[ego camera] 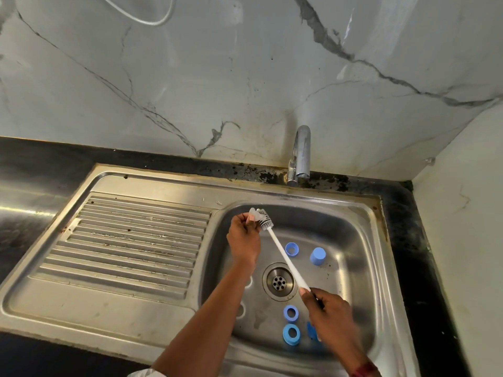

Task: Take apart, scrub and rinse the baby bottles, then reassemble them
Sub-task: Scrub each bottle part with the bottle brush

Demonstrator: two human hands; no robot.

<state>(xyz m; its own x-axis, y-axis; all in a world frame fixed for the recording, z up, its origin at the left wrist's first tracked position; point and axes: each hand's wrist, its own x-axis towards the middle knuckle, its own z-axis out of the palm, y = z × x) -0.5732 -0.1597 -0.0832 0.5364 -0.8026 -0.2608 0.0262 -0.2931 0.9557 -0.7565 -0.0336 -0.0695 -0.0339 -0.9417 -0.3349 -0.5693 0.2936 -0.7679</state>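
Left hand [243, 236] pinches a clear, floppy teat [252, 213] over the sink's [348, 229] far-left corner; right hand [330, 311] grips the white brush [283, 253], bristles touching it.

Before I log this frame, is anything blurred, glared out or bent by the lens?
Head view: the right hand on the brush handle is motion-blurred, smearing the blue piece beside it; the left hand pinching the clear nipple reads sharper. Head view: glare streaks the counter at far left, and wide-angle distortion bows the sink edges.
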